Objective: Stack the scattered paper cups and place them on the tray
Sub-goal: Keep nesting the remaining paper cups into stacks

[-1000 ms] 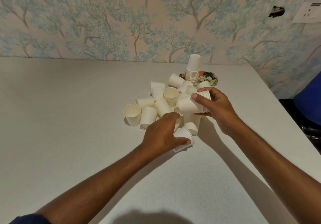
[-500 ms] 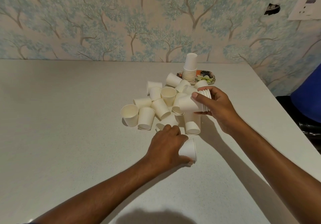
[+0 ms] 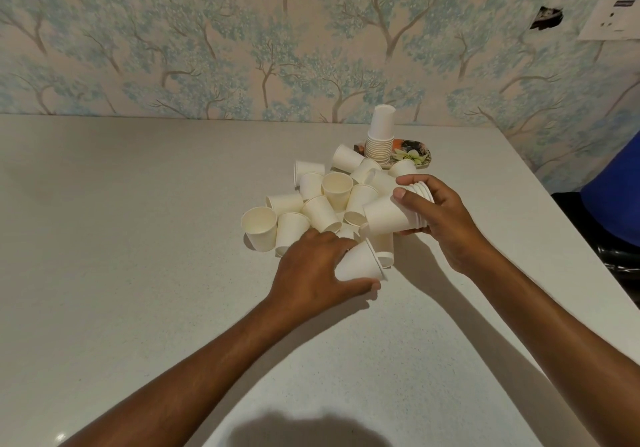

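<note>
White cup [image 3: 360,263] gripped in left hand [image 3: 311,273]; right hand [image 3: 446,218] grips nested stack [image 3: 386,216] sideways, maybe six cups, rims blurred.

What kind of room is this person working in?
Probably a room in a home: tree-patterned wallpaper, a wall socket, and a plain white table holding paper cups and a small floral tray.

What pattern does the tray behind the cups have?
The tray has a floral print: pale flowers, green and orange on dark. Head view.
</note>
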